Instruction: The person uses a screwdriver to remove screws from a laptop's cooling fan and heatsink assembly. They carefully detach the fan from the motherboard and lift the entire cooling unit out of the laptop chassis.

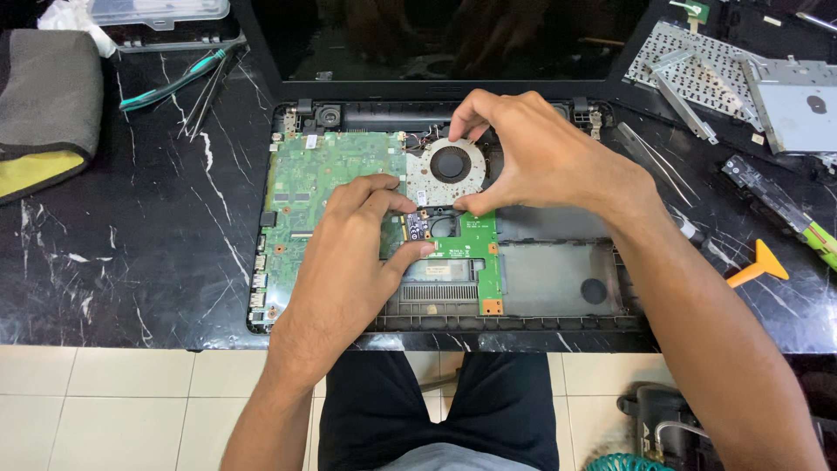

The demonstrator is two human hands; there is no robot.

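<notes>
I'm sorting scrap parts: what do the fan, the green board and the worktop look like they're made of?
Fan: pale dull metal housing, black blades, probably plastic. Green board: lacquered circuit laminate, matte. Worktop: glossy black stone with white veins, likely marble.

Glossy black marble-look tabletop w/ white veins [157, 227]. Matt green circuit board [331, 183], bare copper-tone metal round fan housing [449, 166] centre. Far right: dull grey perforated metal plate [697, 65], smooth orange plastic pry tool [760, 263]. Far left: soft grey-yellow cloth pouch [44, 105].
</notes>
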